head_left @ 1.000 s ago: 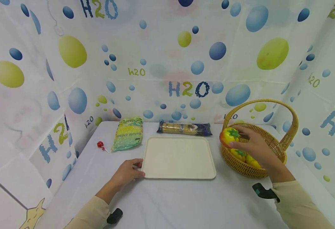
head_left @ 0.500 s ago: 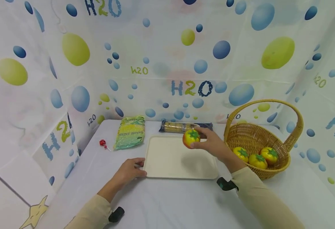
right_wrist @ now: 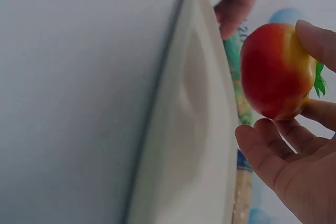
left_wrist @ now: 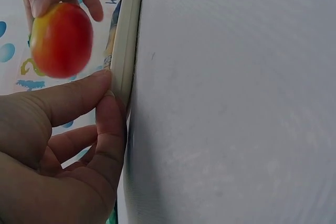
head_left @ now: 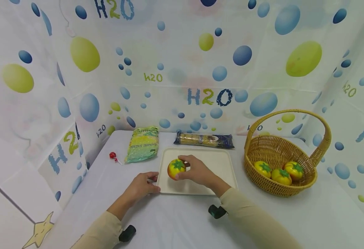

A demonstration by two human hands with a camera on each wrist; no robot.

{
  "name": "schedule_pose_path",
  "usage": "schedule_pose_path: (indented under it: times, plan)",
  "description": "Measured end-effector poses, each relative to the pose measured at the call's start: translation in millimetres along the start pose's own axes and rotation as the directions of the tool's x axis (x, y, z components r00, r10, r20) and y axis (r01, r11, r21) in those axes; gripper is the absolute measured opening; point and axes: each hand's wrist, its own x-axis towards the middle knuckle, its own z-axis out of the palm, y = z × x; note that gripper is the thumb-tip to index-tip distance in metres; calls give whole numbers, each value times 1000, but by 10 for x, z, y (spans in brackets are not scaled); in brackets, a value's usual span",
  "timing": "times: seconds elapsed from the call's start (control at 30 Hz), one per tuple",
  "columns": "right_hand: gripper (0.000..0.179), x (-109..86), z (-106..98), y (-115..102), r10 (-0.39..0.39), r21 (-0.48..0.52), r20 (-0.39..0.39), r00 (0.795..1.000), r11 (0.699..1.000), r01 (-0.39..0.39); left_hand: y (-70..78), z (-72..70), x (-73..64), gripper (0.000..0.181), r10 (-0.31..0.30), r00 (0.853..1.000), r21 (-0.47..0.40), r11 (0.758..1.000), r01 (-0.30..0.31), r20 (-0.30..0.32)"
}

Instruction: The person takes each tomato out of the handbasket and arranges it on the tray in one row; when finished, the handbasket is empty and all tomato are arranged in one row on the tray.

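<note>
In the head view my right hand (head_left: pixel 197 172) holds a red-and-yellow persimmon (head_left: pixel 176 169) by thumb and fingertips, over the left half of a cream tray (head_left: pixel 205 189). Its green star-shaped leaf top faces up. The right wrist view shows the smooth red underside of the persimmon (right_wrist: pixel 273 72), held above the tray's surface. My left hand (head_left: pixel 139 188) is at the tray's near left corner. In the left wrist view its thumb and index finger pinch the tray's rim (left_wrist: pixel 124 51).
On the right stands a wicker basket (head_left: pixel 313 171) with a tall handle, holding three similar persimmons (head_left: pixel 281 176). Behind the tray lies a spaghetti pack (head_left: pixel 203 139). A green-yellow bag (head_left: pixel 143 144) and a red lollipop (head_left: pixel 112 155) lie at the left.
My right hand has carried the persimmon leftward from the basket and lowered it over the tray's left half. My left hand has stayed at the tray's corner.
</note>
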Motion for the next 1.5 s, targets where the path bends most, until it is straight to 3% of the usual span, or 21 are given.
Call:
schedule_pose_path:
  times: [0.43, 1.07, 1.5]
  plan:
    - [77, 124, 319, 26, 2, -64, 74, 997, 998, 3, -32, -22, -12, 66, 25, 1000, -28, 999, -25, 17]
    - [75, 137, 415, -3, 43, -103, 84, 996, 994, -34, -56, -20, -2, 67, 17, 1000, -60, 998, -15, 26]
    - [79, 111, 405, 5, 23, -117, 84, 996, 993, -13, -62, -26, -11, 67, 40, 999, -54, 998, -38, 30]
